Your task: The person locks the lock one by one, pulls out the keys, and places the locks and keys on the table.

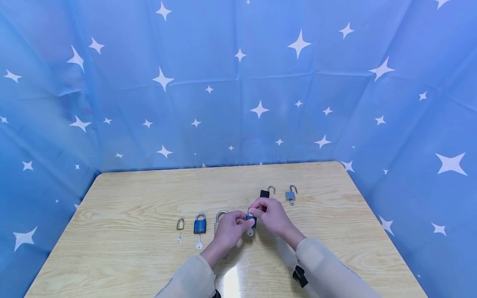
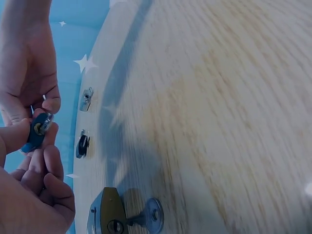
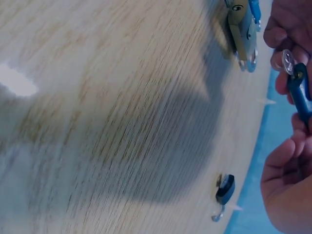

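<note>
A blue padlock point(image 1: 254, 222) is raised off the table between my two hands, a silver key point(image 1: 250, 232) in its keyhole. My left hand point(image 1: 230, 228) grips the padlock body with thumb and fingers; the left wrist view shows the body point(image 2: 35, 132) and keyhole end. From the far side my right hand point(image 1: 275, 216) pinches at the shackle, whose top its fingertips partly hide. Whether the shackle is locked cannot be made out. Beside my left hand stands a large brass padlock point(image 1: 217, 227), partly covered by that hand, with a key point(image 2: 152, 216) in it.
Left of my hands lie a small brass padlock point(image 1: 180, 224) and a blue padlock point(image 1: 200, 226), with keys point(image 1: 199, 243) below them. Beyond my right hand are a black padlock point(image 1: 264, 193) and a grey-blue padlock point(image 1: 290, 195), both with raised shackles. A starry blue curtain point(image 1: 208, 103) surrounds the wooden table point(image 1: 123, 231).
</note>
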Motion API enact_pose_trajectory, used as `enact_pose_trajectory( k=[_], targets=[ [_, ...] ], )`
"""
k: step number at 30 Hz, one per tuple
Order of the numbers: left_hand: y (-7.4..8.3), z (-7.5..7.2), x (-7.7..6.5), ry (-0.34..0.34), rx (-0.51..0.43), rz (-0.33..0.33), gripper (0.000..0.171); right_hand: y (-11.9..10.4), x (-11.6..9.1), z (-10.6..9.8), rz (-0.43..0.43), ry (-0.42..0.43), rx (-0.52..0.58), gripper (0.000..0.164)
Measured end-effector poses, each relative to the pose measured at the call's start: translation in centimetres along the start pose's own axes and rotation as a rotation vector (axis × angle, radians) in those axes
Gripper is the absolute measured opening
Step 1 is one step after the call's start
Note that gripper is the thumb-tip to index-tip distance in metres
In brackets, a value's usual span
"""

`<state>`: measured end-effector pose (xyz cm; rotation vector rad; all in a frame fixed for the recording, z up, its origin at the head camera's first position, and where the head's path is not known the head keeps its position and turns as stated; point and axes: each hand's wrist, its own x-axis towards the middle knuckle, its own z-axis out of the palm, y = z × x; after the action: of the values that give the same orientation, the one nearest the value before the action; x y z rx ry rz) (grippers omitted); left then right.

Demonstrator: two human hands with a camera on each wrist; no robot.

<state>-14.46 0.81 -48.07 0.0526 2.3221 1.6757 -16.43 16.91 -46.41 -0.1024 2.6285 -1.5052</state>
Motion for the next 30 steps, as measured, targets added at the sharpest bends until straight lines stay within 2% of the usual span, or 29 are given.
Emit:
enact_pose_trajectory(
  k=[7,10,14,21,26,30],
  targets=[
    [-0.3,-0.1,-0.1,-0.017,0.01,-0.004,0.023,0.5,-0.2,0.2,-0.006,-0.03,-0.015,0.004],
    [-0.4,-0.1,0.0,-0.014,0.01,-0.009,0.026,0.7,-0.2,0.2,-0.016,-0.03,-0.018,0.009],
    [-0.6,-0.1,0.1,-0.006,0.004,-0.01,0.026,0.8,-0.4,0.2,0.006,0.001,-0.019,0.018],
    [-0.7,-0.1,0.2,0.01,-0.013,-0.016,0.025,1.0,-1.1,0.0,0.022,0.041,-0.04,0.015],
    [-0.8,-0.3,0.4,0.01,-0.032,-0.011,0.024,1.8,-2.1,0.4,0.062,0.0,-0.059,0.014],
    [-0.9,-0.4,0.6,0.005,-0.063,-0.01,0.025,2.7,-3.1,0.9,0.049,-0.095,-0.029,0.012]
  ],
)
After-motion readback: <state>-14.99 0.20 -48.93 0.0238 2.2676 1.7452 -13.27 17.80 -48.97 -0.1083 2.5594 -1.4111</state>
